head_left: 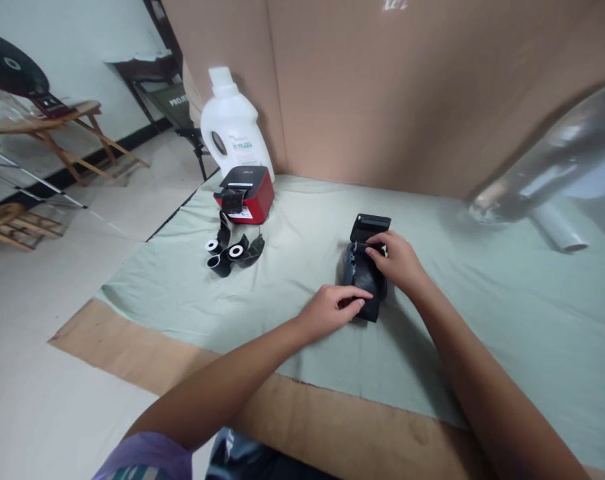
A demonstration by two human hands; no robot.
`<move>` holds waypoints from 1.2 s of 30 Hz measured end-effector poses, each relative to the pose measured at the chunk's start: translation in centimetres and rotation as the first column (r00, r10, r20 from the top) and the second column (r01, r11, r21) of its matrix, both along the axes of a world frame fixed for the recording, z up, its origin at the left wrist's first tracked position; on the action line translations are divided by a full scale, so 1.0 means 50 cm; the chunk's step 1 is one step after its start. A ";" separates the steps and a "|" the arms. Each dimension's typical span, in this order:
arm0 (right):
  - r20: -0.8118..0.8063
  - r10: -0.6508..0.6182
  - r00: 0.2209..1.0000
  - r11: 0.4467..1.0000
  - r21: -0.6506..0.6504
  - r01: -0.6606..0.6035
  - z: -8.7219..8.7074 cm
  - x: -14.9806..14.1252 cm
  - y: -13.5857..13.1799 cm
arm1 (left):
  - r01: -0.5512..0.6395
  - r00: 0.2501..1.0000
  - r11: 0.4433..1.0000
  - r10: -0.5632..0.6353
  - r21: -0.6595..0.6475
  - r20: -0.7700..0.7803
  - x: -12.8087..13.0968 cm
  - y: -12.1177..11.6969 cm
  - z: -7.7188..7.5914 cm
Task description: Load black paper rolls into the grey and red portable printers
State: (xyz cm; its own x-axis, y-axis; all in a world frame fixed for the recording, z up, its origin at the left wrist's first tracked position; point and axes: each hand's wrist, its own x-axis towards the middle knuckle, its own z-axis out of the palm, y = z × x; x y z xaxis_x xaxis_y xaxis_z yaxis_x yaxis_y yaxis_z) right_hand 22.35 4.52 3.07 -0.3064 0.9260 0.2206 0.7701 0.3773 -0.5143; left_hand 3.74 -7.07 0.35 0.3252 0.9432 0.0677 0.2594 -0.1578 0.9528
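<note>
A black handheld device with an open flap lies on the pale green cloth in the middle. My left hand grips its near end, fingers curled against it. My right hand rests on top of it, fingertips pinching at the seam below the raised flap. Both forearms reach in from the bottom edge.
To the left stand a red and black label printer, black tape rolls in front of it, and a white jug behind. A cardboard wall backs the cloth. A clear roll lies at right. Wooden tables stand far left.
</note>
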 end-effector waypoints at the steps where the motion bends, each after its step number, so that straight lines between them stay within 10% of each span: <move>1: 0.002 -0.005 1.000 1.000 0.001 0.005 -0.003 0.000 -0.001 | -0.001 1.000 1.000 0.001 -0.007 -0.003 0.000 0.000 0.000; 10: -0.158 -0.177 0.971 0.961 0.184 0.205 0.004 -0.003 0.003 | 0.018 1.000 0.999 -0.018 -0.046 -0.001 0.001 0.001 0.001; 22: -0.070 0.256 0.964 0.953 -0.148 -0.264 0.080 0.063 -0.005 | 0.129 0.991 0.989 -0.130 -0.076 -0.008 -0.002 -0.003 0.003; 36: 0.094 0.098 0.991 0.918 -0.392 -0.054 0.057 0.031 0.008 | 0.183 0.982 0.982 -0.185 -0.040 -0.048 -0.004 -0.002 0.001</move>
State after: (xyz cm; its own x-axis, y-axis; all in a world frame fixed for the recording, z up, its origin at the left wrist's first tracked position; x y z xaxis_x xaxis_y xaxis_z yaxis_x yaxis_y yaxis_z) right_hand 23.92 4.94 5.91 -0.3812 0.9048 -0.1900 0.8066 0.2251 -0.5465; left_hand 3.53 -7.19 0.42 0.4954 0.8685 0.0142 0.2778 -0.1738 0.9448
